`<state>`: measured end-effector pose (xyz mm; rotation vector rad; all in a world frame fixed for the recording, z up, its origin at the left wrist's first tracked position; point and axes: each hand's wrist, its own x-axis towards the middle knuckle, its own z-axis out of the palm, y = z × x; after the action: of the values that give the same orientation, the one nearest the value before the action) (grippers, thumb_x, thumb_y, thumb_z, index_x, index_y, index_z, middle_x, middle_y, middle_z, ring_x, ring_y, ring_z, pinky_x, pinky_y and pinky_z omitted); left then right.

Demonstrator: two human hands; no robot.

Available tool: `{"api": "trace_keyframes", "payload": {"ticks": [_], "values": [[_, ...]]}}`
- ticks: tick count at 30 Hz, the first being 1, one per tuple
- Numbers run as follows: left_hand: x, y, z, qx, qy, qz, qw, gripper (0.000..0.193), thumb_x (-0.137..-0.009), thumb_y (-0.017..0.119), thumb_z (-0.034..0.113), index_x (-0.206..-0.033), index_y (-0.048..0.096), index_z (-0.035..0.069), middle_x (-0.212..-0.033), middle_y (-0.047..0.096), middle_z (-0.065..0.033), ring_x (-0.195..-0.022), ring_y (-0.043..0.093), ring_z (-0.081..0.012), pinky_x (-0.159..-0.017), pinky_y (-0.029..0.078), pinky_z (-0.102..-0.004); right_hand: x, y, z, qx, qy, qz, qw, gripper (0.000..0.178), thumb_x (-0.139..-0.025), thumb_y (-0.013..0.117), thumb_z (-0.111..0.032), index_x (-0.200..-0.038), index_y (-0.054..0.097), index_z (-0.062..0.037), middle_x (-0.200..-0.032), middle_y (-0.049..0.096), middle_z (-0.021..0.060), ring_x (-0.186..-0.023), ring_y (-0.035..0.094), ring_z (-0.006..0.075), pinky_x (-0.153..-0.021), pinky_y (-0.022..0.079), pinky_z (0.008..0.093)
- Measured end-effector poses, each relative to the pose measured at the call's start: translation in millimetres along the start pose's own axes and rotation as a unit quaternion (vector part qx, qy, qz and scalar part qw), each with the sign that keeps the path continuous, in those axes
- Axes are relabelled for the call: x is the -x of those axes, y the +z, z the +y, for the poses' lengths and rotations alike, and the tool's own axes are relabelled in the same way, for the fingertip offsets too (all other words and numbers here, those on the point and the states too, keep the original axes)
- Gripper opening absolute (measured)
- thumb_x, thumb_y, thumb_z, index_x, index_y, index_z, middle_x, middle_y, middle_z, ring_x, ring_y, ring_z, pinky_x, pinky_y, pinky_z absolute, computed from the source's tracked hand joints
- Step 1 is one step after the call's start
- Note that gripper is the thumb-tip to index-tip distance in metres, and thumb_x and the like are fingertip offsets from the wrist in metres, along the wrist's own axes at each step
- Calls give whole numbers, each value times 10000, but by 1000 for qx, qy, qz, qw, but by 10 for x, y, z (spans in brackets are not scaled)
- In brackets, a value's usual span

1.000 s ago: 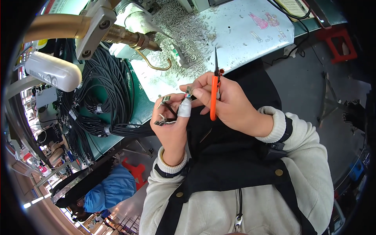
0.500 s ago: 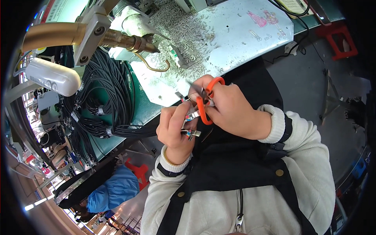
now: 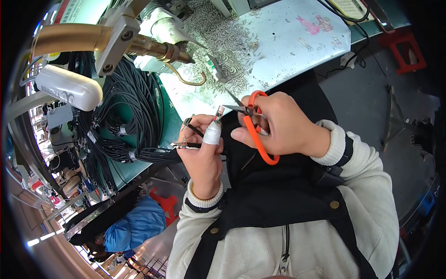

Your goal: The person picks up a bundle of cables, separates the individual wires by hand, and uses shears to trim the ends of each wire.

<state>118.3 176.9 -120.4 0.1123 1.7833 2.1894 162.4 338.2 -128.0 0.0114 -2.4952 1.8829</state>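
Note:
My left hand (image 3: 200, 160) is closed around several thin black cables (image 3: 194, 129), and a white wrap (image 3: 212, 134) covers its thumb. Past the thumb tip sticks out a small metal connector (image 3: 220, 111). Another cable end (image 3: 180, 145), with fine coloured wires showing, pokes out on the hand's left side. In my right hand (image 3: 295, 125) is a pair of scissors (image 3: 261, 145) with orange handles. Their dark blades are spread apart and point left, with the lower blade's tip close to the metal connector. Whether that tip touches the connector, I cannot tell.
Left on the green bench lies a big coil of black cables (image 3: 155, 100). A brass nozzle pipe (image 3: 69, 39) and a white cylinder (image 3: 69, 88) hang over it. Small metal pieces (image 3: 209, 28) cover the pale board. A person in blue (image 3: 137, 228) is at lower left.
The scissors' blades have spread and my right hand has drawn slightly right. My left hand has turned, bringing its wrapped thumb and the cable ends into view at new angles.

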Motion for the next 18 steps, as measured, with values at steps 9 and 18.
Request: {"api": "trace_keyframes", "payload": {"ticks": [9, 18], "values": [[-21, 19, -17, -91, 37, 15, 995, 100, -799, 537, 17, -882, 481, 10, -665, 411, 20, -424, 292, -16, -374, 181, -170, 22, 143, 59, 152, 4, -14, 988, 329, -720, 645, -329, -636, 524, -35, -465, 499, 59, -416, 505, 255, -414, 384, 303], [-458, -121, -80, 101, -105, -24, 989, 115, -776, 556, -1, -887, 526, 8, -660, 466, 17, -440, 317, -10, -366, 208, -157, -64, 129, 155, -2, 46, 43, 998, 259, -804, 583, -215, -688, 507, 3, -470, 487, 68, -411, 514, 168, -396, 373, 271]]}}
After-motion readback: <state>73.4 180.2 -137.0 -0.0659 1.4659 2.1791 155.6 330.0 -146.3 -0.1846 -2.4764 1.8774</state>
